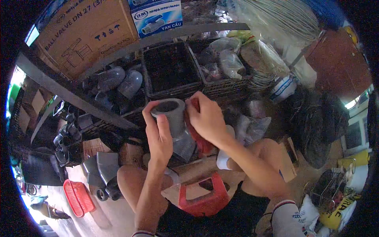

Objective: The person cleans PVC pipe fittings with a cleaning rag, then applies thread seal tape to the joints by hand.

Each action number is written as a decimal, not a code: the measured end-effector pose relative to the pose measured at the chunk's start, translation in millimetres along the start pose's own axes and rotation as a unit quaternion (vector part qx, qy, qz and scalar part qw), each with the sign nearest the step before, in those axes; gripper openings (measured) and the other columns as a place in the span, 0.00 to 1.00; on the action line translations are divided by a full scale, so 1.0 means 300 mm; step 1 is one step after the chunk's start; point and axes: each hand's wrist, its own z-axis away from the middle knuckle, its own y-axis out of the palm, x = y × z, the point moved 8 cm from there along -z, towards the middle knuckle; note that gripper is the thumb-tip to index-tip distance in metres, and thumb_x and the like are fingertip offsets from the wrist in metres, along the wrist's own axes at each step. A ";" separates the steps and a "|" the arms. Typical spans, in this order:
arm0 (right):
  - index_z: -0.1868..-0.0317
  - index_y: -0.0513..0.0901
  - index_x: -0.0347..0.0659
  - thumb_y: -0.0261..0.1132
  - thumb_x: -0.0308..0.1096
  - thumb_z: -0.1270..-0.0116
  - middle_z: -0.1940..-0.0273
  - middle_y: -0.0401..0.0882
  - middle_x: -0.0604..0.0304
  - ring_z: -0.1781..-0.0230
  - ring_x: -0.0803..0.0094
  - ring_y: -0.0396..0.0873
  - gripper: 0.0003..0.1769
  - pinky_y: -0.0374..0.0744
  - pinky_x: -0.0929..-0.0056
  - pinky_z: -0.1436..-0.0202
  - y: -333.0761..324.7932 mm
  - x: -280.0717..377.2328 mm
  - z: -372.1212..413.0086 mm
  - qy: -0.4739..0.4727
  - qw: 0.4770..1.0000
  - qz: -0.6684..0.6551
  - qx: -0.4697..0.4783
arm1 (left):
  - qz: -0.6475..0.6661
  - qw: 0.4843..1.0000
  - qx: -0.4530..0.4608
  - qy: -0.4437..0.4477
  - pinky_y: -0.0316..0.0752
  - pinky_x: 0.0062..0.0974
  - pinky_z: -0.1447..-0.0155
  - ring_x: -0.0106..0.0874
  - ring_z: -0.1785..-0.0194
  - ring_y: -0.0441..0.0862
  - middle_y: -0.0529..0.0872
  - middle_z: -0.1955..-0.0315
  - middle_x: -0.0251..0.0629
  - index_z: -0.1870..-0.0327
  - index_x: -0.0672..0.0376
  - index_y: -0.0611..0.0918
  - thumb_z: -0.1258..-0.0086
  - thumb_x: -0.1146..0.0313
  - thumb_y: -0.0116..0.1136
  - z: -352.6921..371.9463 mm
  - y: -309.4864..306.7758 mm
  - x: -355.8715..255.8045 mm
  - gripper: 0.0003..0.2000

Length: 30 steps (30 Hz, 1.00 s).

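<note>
A grey plastic pipe fitting (177, 122) is held up in front of me, its round open end tilted toward my face. My left hand (158, 138) grips it from the left, with the thumb on the near side and the fingers round the far side. Bunched in my right hand (207, 118) is a dark red cloth (200, 140), pressed to the right side of the fitting and hanging down below the hand. Below the fitting, another grey plastic piece (183, 146) shows between my knees.
A black crate (147, 81) stands ahead under a metal shelf bar (193, 31) bearing a ball valve carton (89, 33). Large grey elbow fittings (130, 85) lie left of it. A red stool (217, 185) is between my legs, a red basket (79, 197) on the floor at left.
</note>
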 end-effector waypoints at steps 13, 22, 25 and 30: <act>0.60 0.74 0.37 0.60 0.35 0.30 0.71 0.82 0.43 0.68 0.42 0.82 0.09 0.78 0.49 0.63 -0.005 0.051 0.040 -0.032 0.999 -0.010 -0.024 | 0.099 0.988 -0.036 -0.114 0.68 0.27 0.40 0.31 0.47 0.73 0.77 0.49 0.45 0.36 0.61 0.65 0.22 0.54 0.48 -0.004 0.025 0.104 0.23; 0.62 0.75 0.36 0.60 0.36 0.30 0.70 0.83 0.42 0.66 0.43 0.83 0.10 0.79 0.49 0.64 0.000 0.039 0.008 0.026 0.997 -0.074 0.000 | 0.067 0.994 -0.075 -0.047 0.70 0.28 0.42 0.29 0.49 0.74 0.76 0.50 0.42 0.37 0.60 0.66 0.37 0.67 0.64 -0.005 0.004 0.045 0.28; 0.61 0.77 0.36 0.59 0.39 0.29 0.68 0.83 0.41 0.64 0.41 0.82 0.12 0.78 0.47 0.61 -0.008 -0.007 -0.030 0.029 0.998 -0.049 -0.018 | 0.012 0.997 -0.013 0.075 0.68 0.31 0.38 0.31 0.47 0.73 0.75 0.49 0.42 0.36 0.60 0.66 0.39 0.65 0.65 0.010 0.021 -0.042 0.31; 0.60 0.77 0.35 0.59 0.40 0.29 0.67 0.83 0.41 0.63 0.43 0.82 0.14 0.78 0.51 0.59 -0.002 -0.051 -0.026 0.045 0.997 -0.062 0.008 | 0.088 0.995 -0.043 -0.031 0.67 0.32 0.37 0.32 0.44 0.73 0.75 0.48 0.42 0.34 0.59 0.64 0.44 0.56 0.68 -0.046 0.027 0.076 0.38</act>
